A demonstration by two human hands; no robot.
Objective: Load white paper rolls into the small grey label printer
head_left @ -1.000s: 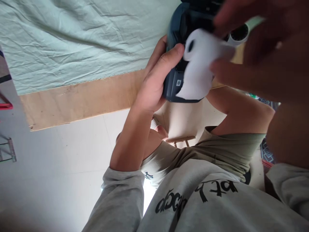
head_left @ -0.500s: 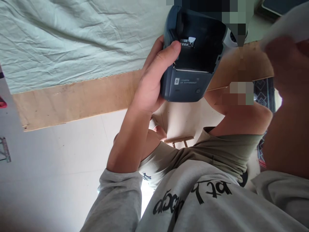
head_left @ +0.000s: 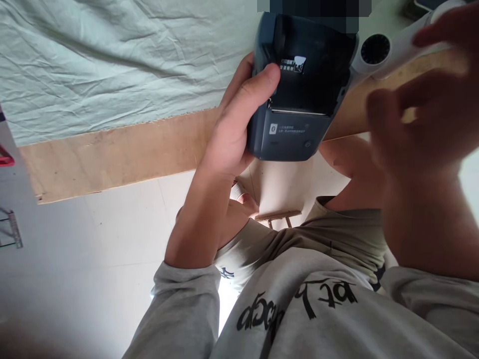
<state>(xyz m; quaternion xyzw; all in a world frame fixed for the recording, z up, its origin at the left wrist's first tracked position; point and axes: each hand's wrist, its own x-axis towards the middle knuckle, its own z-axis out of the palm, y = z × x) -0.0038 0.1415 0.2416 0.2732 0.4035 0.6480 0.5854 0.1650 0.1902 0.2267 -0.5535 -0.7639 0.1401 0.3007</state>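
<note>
Holding the dark blue device firmly in the left hand, right up at the top middle of the view, in front of the wooden board! Clamping it with the thumb laid over its left rim, pointing inward, and with the other fingers wrapped around behind; pressed together or spread back there, cannot tell, being mostly hidden. Wide open at the front, showing a black bay with a small printed sticker just beside the thumb tip. Bearing a white Bluetooth label on the lower panel, next to small lettering too faint to read. Across to the right hand, apart from the device and badly blurred. Reaching out with the forefinger near a white cylinder with a dark round end, with the thumb set well away from that finger and a gap showing inside the hand. Touching the cylinder or merely overlapping it, pinching something or nothing: cannot tell through the blur. Spread out at upper left, a wrinkled pale green cloth above the board. Further below, past a grey shirt and olive shorts, down to pale floor.
</note>
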